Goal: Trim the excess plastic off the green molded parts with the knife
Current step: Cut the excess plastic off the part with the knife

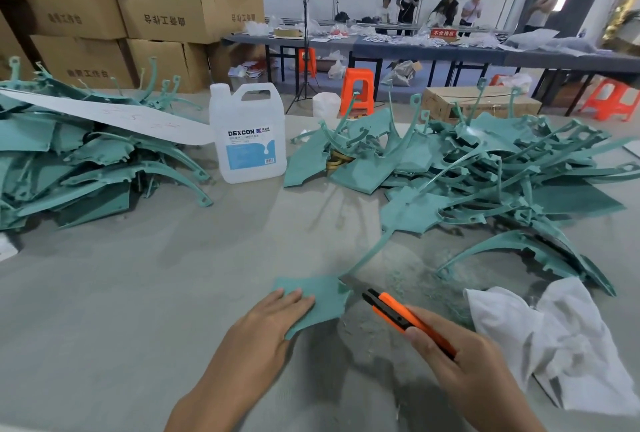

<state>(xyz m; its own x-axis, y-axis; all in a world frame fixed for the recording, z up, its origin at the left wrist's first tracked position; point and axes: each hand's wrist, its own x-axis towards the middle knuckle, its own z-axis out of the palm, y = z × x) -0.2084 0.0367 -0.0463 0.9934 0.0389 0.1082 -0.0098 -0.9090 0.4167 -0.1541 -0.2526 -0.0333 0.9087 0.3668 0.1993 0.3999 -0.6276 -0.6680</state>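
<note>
Plainly, the main risk is the blade slipping. The left hand [270, 324] lies flat on the part [325, 296], fingertips close to the edge that the knife [398, 314] points at, so a stroke that skids off the plastic could run toward those fingers. The part is pinned at one corner only. Its long thin arm reaches away toward the right pile [485, 168], so it could pivot or flex under the cut, and the knife might gouge good plastic rather than flash. Shavings scattered on the desk [138, 293] could also let the part slide.

The left hand is open, fingers straight and together, pressing the part down on the desk near the front edge, between the two hands. The right hand [464, 362] is closed round the orange knife handle, thumb along its top, with the black tip just beside the part's right edge and not clearly touching it. I cannot tell whether the blade is extended.
</note>
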